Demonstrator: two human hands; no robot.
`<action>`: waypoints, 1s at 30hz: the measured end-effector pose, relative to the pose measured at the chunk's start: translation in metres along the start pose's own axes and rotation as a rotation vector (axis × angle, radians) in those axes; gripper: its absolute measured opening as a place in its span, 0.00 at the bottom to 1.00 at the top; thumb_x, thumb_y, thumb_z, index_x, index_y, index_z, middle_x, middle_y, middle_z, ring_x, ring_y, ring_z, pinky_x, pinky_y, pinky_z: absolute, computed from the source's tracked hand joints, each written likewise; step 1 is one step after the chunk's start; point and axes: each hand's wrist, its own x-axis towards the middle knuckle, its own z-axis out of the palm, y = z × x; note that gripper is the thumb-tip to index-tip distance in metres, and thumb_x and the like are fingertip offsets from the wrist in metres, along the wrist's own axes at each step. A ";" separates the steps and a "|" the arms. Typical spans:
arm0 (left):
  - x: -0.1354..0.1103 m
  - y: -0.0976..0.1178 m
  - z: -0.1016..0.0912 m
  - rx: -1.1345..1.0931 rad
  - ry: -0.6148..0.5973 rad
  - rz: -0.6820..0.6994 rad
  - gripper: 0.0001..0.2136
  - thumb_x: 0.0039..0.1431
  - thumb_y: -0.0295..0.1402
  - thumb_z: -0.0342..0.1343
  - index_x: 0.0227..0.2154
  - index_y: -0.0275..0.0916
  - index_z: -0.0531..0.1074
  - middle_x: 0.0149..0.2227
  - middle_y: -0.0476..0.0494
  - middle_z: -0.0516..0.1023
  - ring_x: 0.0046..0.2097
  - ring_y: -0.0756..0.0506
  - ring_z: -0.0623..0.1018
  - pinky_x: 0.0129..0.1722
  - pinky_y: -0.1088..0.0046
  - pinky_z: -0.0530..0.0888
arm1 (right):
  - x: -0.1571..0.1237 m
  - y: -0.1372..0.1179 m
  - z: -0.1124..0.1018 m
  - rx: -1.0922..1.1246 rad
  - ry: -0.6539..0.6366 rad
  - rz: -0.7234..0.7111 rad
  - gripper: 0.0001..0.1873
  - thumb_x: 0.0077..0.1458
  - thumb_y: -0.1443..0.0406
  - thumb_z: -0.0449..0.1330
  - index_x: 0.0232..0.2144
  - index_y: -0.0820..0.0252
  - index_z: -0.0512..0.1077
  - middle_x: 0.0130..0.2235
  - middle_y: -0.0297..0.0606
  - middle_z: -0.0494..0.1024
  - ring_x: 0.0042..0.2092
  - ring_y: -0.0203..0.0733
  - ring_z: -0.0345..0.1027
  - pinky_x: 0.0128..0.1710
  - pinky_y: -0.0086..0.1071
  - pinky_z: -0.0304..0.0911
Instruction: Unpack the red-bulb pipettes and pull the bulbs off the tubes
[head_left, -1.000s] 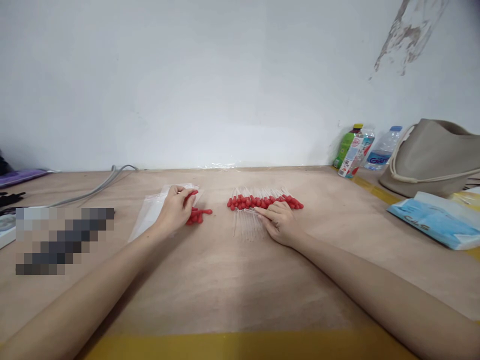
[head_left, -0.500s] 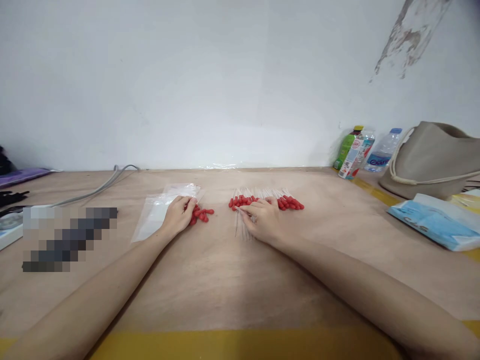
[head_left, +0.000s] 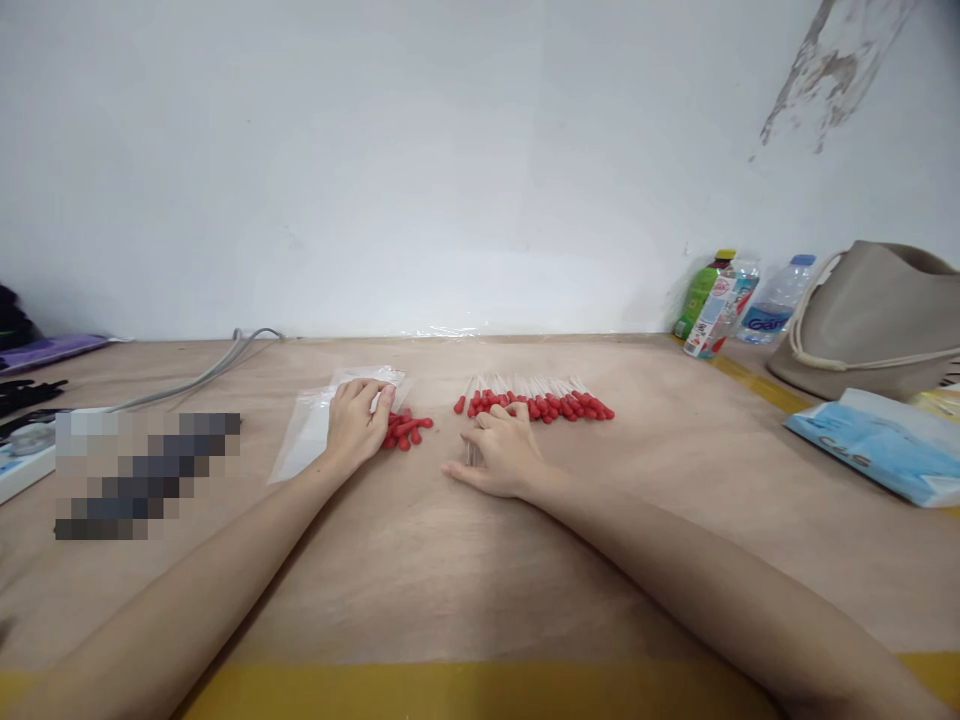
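Observation:
My left hand (head_left: 358, 422) lies curled over the edge of a clear plastic bag (head_left: 300, 440). Its fingers are bent and the thumb is close to them; whatever is under the palm is hidden. A small pile of red rubber bulbs (head_left: 409, 428) sticks out at its right side. My right hand (head_left: 499, 450) is low over the table, thumb stretched away from the fingers. Thin clear tubes (head_left: 471, 452) show between thumb and fingers, partly hidden. Just beyond it lies a row of droppers with red bulbs (head_left: 555, 403), clear stems pointing toward the wall.
At the left are a white power strip (head_left: 30, 455), a grey cable (head_left: 195, 378) and a pixelated dark object (head_left: 150, 480). Bottles (head_left: 776, 300), a carton (head_left: 721, 315), a grey bag (head_left: 877, 320) and a blue tissue pack (head_left: 862, 445) stand or lie at the right.
My right hand has moved slightly left and toward me; its pinch has opened and the thumb is now stretched out. More of the dropper row shows. My left hand has stayed nearly in place.

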 end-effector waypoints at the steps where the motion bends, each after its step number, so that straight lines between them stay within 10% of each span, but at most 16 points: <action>1: 0.000 0.003 -0.001 0.016 0.016 0.014 0.15 0.60 0.39 0.40 0.34 0.40 0.71 0.37 0.43 0.73 0.43 0.43 0.68 0.47 0.64 0.63 | 0.000 0.000 -0.001 -0.003 -0.014 -0.004 0.27 0.47 0.43 0.51 0.28 0.59 0.74 0.31 0.41 0.72 0.39 0.44 0.59 0.42 0.43 0.46; 7: 0.014 0.035 0.000 0.156 -0.125 0.149 0.12 0.54 0.40 0.48 0.31 0.42 0.73 0.43 0.41 0.71 0.48 0.39 0.66 0.48 0.58 0.60 | 0.000 0.001 0.001 -0.020 -0.073 -0.002 0.31 0.48 0.41 0.47 0.30 0.59 0.74 0.33 0.42 0.71 0.40 0.45 0.58 0.42 0.44 0.46; 11: 0.041 0.055 0.016 0.230 -0.415 0.011 0.16 0.49 0.45 0.49 0.27 0.40 0.75 0.42 0.36 0.72 0.49 0.34 0.65 0.48 0.53 0.59 | 0.000 0.002 -0.003 0.000 -0.048 0.009 0.34 0.46 0.39 0.47 0.35 0.59 0.73 0.34 0.43 0.71 0.40 0.46 0.58 0.42 0.44 0.46; 17: 0.060 0.069 0.045 0.234 -0.523 -0.076 0.18 0.42 0.47 0.54 0.21 0.35 0.75 0.34 0.30 0.75 0.45 0.29 0.69 0.44 0.52 0.63 | -0.009 0.025 -0.019 0.025 0.084 0.072 0.24 0.52 0.46 0.49 0.36 0.56 0.74 0.33 0.40 0.71 0.39 0.43 0.61 0.41 0.40 0.45; 30: 0.028 0.069 0.011 0.198 -0.287 0.136 0.10 0.59 0.34 0.42 0.31 0.35 0.66 0.37 0.36 0.71 0.44 0.36 0.67 0.41 0.57 0.61 | -0.044 0.060 -0.008 0.061 0.474 0.055 0.13 0.53 0.61 0.54 0.41 0.58 0.71 0.37 0.41 0.71 0.39 0.42 0.63 0.42 0.39 0.51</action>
